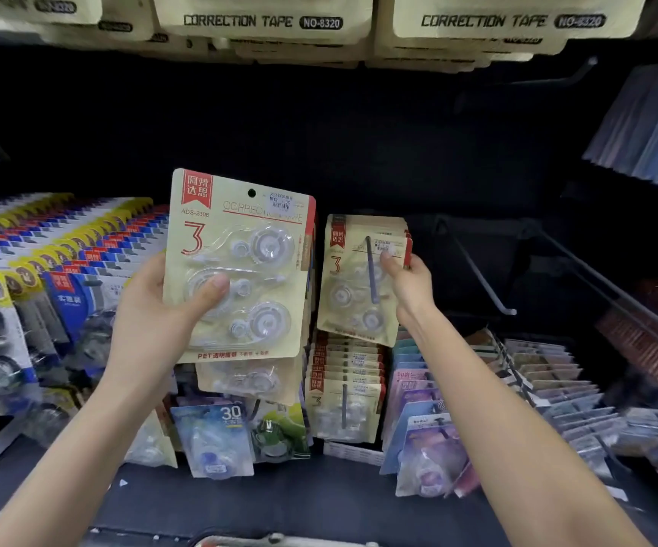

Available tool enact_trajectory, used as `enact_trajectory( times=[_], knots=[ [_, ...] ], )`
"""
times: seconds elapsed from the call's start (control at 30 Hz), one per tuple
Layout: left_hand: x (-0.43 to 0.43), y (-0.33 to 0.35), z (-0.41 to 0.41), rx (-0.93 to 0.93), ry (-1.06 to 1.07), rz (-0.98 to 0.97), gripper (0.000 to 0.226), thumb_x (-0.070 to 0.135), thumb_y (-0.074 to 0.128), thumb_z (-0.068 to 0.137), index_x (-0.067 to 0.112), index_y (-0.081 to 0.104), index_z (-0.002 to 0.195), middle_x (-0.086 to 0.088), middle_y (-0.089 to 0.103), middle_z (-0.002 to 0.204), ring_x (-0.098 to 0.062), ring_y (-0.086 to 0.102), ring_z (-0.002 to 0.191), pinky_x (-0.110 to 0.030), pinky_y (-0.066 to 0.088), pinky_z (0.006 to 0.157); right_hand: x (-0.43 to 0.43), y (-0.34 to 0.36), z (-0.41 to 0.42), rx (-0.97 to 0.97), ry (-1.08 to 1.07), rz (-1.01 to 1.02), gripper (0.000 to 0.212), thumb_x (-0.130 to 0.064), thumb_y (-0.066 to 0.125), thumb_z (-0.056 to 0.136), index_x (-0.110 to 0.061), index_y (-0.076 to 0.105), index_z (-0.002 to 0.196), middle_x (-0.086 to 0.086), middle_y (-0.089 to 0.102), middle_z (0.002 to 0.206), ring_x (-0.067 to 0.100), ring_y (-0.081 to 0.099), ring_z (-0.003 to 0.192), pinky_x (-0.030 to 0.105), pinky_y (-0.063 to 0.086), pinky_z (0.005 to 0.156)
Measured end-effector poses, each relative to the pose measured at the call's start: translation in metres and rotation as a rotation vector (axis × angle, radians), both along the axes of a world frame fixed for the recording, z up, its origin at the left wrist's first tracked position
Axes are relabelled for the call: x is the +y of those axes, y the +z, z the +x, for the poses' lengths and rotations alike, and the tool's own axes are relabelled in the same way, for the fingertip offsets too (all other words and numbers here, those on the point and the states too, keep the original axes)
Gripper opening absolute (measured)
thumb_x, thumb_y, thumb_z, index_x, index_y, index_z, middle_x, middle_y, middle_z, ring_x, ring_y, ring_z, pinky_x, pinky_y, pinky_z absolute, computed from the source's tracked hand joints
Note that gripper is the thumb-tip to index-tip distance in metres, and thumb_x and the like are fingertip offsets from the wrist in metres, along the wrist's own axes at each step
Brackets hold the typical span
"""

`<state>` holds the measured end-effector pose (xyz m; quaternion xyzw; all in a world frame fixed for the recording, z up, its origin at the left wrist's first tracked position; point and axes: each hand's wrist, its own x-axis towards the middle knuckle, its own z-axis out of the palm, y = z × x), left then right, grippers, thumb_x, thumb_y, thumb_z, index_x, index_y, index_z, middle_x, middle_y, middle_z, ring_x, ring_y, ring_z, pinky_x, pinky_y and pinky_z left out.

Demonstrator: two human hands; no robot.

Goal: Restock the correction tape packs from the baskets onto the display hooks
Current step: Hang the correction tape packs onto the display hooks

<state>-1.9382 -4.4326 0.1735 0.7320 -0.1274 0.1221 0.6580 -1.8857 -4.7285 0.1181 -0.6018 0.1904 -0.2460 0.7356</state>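
Correction tape pack (240,266) upright in left hand (153,309), thumb curled over blister, hang hole at top. Display hook (370,270) just right of pack, loaded. Right hand (410,286) pinches hung packs (343,305) on that hook. Judgement: hook nearer right hand; held pack must travel rightward.

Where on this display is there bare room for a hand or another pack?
Free: two bare hooks right of the hung stack the right hand pinches, and the dark gap under the NO-8320 packs. Crowded: the blue packs beside the correction tape pack in the left hand, and the rows below.
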Motion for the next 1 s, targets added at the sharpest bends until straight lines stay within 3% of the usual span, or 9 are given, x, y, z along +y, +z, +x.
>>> enact_trajectory(
  times=[0.17, 0.3, 0.4, 0.5, 0.57, 0.67, 0.77, 0.87, 1.0],
  knots=[
    [-0.003, 0.003, 0.008, 0.001, -0.013, 0.003, 0.027, 0.025, 0.073, 0.084, 0.036, 0.063, 0.107, 0.022, 0.073, 0.100, 0.002, 0.069, 0.090, -0.025, 0.049, 0.077, -0.008, -0.001, 0.025, 0.034, -0.108, -0.074, 0.017, -0.020, 0.066, 0.094, -0.011, 0.065, 0.108, 0.002, 0.070, 0.104, 0.016, 0.065, 0.095, 0.028, 0.052, 0.082],
    [-0.003, 0.004, 0.008, 0.001, -0.021, 0.002, 0.034, 0.027, 0.074, 0.082, 0.030, 0.064, 0.114, 0.016, 0.073, 0.105, -0.002, 0.069, 0.094, -0.028, 0.050, 0.079, -0.011, 0.001, 0.029, 0.053, -0.148, -0.141, 0.008, -0.022, 0.066, 0.093, -0.018, 0.062, 0.099, -0.001, 0.068, 0.099, 0.013, 0.063, 0.090, 0.026, 0.048, 0.078],
    [-0.003, 0.004, 0.005, -0.003, -0.021, -0.008, 0.039, 0.027, 0.074, 0.082, 0.025, 0.064, 0.119, 0.014, 0.073, 0.106, -0.002, 0.069, 0.095, -0.026, 0.050, 0.078, -0.013, 0.004, 0.025, 0.111, -0.163, -0.218, 0.020, -0.029, 0.066, 0.093, -0.014, 0.060, 0.105, -0.001, 0.064, 0.099, 0.015, 0.061, 0.090, 0.025, 0.046, 0.073],
    [-0.001, 0.005, 0.000, -0.008, -0.022, -0.032, 0.041, 0.031, 0.074, 0.079, 0.024, 0.064, 0.118, 0.014, 0.073, 0.105, -0.003, 0.069, 0.094, -0.028, 0.051, 0.079, -0.012, 0.007, 0.010, 0.244, -0.204, -0.344, 0.047, -0.045, 0.064, 0.091, -0.008, 0.053, 0.119, -0.003, 0.056, 0.096, 0.017, 0.057, 0.094, 0.032, 0.048, 0.082],
    [0.000, 0.007, -0.005, -0.014, -0.040, -0.044, 0.037, 0.029, 0.073, 0.080, 0.026, 0.064, 0.116, 0.014, 0.073, 0.106, -0.003, 0.070, 0.095, -0.027, 0.051, 0.078, -0.005, 0.014, -0.009, 0.284, -0.264, -0.440, 0.051, -0.050, 0.059, 0.093, -0.010, 0.051, 0.123, -0.002, 0.057, 0.100, 0.017, 0.056, 0.094, 0.033, 0.046, 0.084],
    [0.000, 0.008, -0.011, -0.019, -0.082, -0.061, 0.033, 0.029, 0.073, 0.079, 0.029, 0.065, 0.111, 0.012, 0.074, 0.107, -0.007, 0.070, 0.097, -0.030, 0.052, 0.081, 0.020, 0.037, -0.052, 0.065, -0.295, -0.483, 0.034, -0.045, 0.054, 0.097, -0.016, 0.056, 0.116, -0.011, 0.061, 0.100, 0.003, 0.057, 0.088, 0.027, 0.047, 0.085],
    [-0.004, 0.006, -0.021, 0.004, -0.179, -0.092, 0.046, 0.029, 0.080, 0.076, 0.023, 0.063, 0.119, 0.007, 0.073, 0.111, -0.010, 0.070, 0.100, -0.028, 0.055, 0.079, 0.054, 0.065, -0.103, -0.208, -0.073, -0.434, 0.026, -0.043, 0.054, 0.096, -0.021, 0.061, 0.108, -0.005, 0.068, 0.103, 0.007, 0.065, 0.095, 0.025, 0.054, 0.086],
    [-0.016, -0.004, -0.037, 0.052, -0.287, -0.121, 0.055, 0.028, 0.086, 0.071, 0.017, 0.063, 0.119, 0.005, 0.075, 0.108, -0.013, 0.072, 0.097, -0.019, 0.056, 0.071, 0.081, 0.080, -0.144, -0.282, 0.221, -0.317, 0.041, -0.039, 0.054, 0.089, -0.012, 0.063, 0.119, -0.004, 0.075, 0.099, 0.009, 0.071, 0.089, 0.023, 0.056, 0.073],
    [-0.031, -0.027, -0.055, 0.132, -0.378, -0.053, 0.054, 0.048, 0.081, 0.073, 0.022, 0.063, 0.117, 0.008, 0.074, 0.109, -0.013, 0.071, 0.100, -0.023, 0.057, 0.079, 0.078, 0.067, -0.161, -0.251, 0.236, -0.163, 0.021, -0.013, 0.058, 0.094, -0.010, 0.063, 0.115, 0.002, 0.077, 0.098, 0.015, 0.073, 0.088, 0.023, 0.057, 0.069]
  ],
)
